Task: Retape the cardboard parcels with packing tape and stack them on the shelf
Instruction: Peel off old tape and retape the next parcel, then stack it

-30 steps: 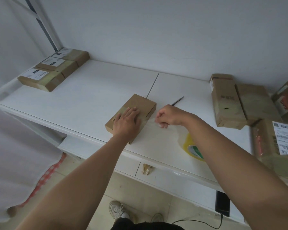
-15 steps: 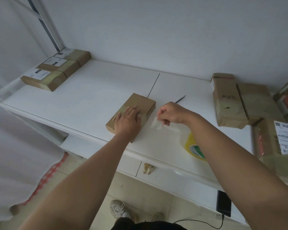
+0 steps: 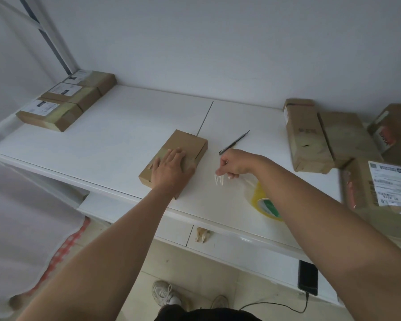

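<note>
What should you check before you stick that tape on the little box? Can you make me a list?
1. Box held steady: ok. The left hand lies flat on the small parcel.
2. Tape end gripped: ok. The right hand pinches the clear tape strip.
3. Strip smooth: not ok, its end looks crinkled.
4. Strip still joined to the tape roll: cannot tell, the arm hides it.
5. Cutter close by: ok. The blade lies beside the parcel on the table.

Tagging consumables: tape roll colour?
Yellow tape roll, green-and-white inner label; head view, partly behind the right forearm.
</note>
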A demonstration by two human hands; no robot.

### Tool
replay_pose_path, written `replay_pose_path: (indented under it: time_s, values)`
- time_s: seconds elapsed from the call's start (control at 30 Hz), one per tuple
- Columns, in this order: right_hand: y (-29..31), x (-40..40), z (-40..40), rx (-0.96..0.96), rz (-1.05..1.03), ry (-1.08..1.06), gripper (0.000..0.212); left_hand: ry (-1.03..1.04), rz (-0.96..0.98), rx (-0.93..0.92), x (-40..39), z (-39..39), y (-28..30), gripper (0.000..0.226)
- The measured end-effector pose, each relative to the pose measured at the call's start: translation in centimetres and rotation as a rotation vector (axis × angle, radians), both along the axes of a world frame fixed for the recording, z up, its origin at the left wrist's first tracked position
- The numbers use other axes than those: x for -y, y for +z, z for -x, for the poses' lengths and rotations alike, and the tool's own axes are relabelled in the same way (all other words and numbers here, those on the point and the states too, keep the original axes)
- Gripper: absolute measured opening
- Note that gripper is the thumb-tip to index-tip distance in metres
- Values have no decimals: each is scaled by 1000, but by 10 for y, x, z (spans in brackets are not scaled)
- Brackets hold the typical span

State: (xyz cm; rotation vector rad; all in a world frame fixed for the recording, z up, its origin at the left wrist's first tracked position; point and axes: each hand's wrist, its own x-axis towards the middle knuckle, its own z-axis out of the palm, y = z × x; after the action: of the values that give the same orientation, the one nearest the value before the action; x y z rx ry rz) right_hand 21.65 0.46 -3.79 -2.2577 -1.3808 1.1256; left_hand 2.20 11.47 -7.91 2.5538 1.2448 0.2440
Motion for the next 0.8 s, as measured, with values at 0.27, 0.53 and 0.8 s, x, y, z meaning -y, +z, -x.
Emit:
replay_pose_path:
  time_s: [0.27, 0.53, 0.8]
  values:
    - [-12, -17, 9, 124, 121, 54, 29, -3, 13, 10, 1, -1, 2, 60]
    - [-17, -15, 1, 205, 190, 50, 29, -41, 20, -31, -2, -1, 3, 67]
    - [-18, -17, 0, 209, 194, 19, 39, -70, -98, -282, 17, -11, 13, 87]
